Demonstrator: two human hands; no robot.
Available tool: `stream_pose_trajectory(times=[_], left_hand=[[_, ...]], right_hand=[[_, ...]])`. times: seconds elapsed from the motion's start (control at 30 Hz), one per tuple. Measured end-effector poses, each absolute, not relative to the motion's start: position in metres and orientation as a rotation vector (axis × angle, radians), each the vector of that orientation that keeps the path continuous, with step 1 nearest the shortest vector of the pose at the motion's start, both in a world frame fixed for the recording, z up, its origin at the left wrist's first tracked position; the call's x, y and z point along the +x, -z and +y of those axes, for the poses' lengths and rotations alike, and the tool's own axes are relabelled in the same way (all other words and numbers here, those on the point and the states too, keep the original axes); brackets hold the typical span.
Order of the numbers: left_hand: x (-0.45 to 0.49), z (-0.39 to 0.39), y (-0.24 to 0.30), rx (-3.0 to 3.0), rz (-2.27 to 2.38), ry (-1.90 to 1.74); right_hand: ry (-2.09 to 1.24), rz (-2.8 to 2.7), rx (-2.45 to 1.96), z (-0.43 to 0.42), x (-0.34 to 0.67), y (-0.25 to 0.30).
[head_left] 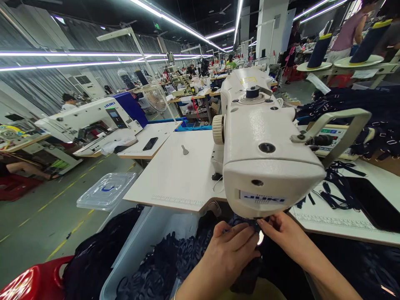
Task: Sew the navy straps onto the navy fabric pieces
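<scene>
A white JUKI sewing machine [259,141] stands in front of me, its head hiding the needle area. Just below the head, my left hand [233,250] has its fingers curled over dark navy fabric [245,281]. My right hand [281,233] is close beside it, thumb and fingers pinched together under the machine's front edge. What lies between those fingertips is too small and shaded to make out. A small bright spot shows between the two hands.
Left of my hands, a clear plastic bin [125,254] holds navy straps [159,262]. A metal piece [185,150] lies on the white tabletop [168,175]. On the right are a black phone [375,202] and strap pieces [339,191]. A red stool [37,279] stands lower left.
</scene>
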State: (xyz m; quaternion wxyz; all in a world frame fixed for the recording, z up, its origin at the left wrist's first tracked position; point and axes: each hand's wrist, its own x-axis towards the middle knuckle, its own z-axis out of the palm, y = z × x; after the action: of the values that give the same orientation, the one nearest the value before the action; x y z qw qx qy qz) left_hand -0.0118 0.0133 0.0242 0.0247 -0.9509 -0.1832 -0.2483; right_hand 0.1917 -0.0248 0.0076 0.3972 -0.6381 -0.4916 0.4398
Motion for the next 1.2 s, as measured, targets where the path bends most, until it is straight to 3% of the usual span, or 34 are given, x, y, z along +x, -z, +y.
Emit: stream_pose_trajectory(times=[0.33, 0.73, 1.2], left_hand=[[-0.006, 0.008, -0.016, -2.814, -0.624, 0.808], [0.004, -0.002, -0.011, -2.683, -0.844, 0.746], [0.008, -0.001, -0.013, -2.656, -0.864, 0.736]], right_hand=[[-1.107, -1.182, -1.614, -0.017, 0.199, -0.011], [-0.573, -1.583, -1.579, 0.024, 0.208, 0.005], [-0.632, -1.570, -1.592, 0.031, 0.203, 0.002]])
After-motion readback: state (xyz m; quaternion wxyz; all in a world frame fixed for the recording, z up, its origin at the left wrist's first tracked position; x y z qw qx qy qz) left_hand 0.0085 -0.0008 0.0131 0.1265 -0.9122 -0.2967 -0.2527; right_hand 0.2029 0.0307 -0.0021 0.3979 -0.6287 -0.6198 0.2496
